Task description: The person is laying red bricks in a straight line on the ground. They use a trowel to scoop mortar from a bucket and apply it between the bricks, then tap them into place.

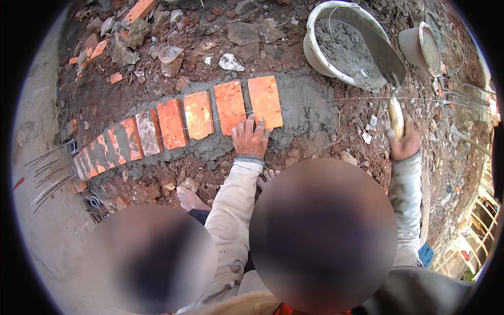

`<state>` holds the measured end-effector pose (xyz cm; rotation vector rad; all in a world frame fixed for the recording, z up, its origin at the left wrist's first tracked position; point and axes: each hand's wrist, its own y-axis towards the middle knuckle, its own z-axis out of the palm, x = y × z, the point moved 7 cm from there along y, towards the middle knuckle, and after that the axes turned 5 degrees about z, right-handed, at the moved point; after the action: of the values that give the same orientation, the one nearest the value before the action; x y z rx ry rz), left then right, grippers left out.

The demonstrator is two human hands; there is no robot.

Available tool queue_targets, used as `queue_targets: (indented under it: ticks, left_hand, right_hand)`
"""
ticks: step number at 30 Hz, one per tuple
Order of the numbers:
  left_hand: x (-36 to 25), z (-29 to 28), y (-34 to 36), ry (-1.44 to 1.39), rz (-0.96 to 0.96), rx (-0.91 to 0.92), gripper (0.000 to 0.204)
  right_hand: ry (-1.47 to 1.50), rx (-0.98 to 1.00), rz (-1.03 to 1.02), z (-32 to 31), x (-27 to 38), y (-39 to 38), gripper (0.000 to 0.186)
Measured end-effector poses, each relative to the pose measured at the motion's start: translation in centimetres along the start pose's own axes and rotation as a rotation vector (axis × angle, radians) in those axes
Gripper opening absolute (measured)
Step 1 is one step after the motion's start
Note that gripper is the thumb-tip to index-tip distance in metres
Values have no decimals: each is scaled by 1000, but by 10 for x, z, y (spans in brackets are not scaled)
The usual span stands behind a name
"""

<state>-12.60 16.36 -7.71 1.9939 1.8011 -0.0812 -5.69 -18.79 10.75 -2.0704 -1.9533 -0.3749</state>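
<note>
My left hand (250,137) rests with its fingers apart at the near ends of the last two bricks in a row, touching the rightmost brick (265,100) and next to the brick (229,105) on its left. In my right hand (405,142) is the pale handle of a trowel (384,52); its wide blade lies over the right side of a basin (311,47) of grey mortar (344,44). The row sits crosswise on a mortar bed (312,107). A thin string (362,98) runs along it, over the bricks and out to the right.
A small bucket (413,47) stands right of the basin. Steel bars jut out at the left (50,170) and right (470,94) ends. Stones and broken brick (139,10) litter the soil beyond the row. My bare foot (191,199) is on the near side.
</note>
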Motion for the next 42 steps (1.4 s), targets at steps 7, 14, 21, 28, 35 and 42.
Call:
queue_targets:
  ticks: [7, 14, 21, 28, 35, 42]
  left_hand:
    - [-5, 2, 1, -21, 82, 14, 35]
    - [-3, 4, 2, -13, 115, 51, 36]
    - [-4, 2, 7, 0, 117, 65, 33]
    - [-5, 2, 8, 5, 129, 67, 33]
    - [-5, 3, 7, -1, 122, 77, 32]
    - [-13, 12, 0, 94, 217, 130, 40]
  right_hand:
    - [188, 476, -210, 158, 81, -58, 42]
    - [110, 429, -287, 208, 96, -49, 42]
    - [51, 542, -254, 213, 93, -46, 38]
    - [119, 452, -327, 209, 93, -50, 37]
    - [87, 535, -273, 221, 85, -47, 38]
    - [157, 436, -291, 208, 85, -47, 39]
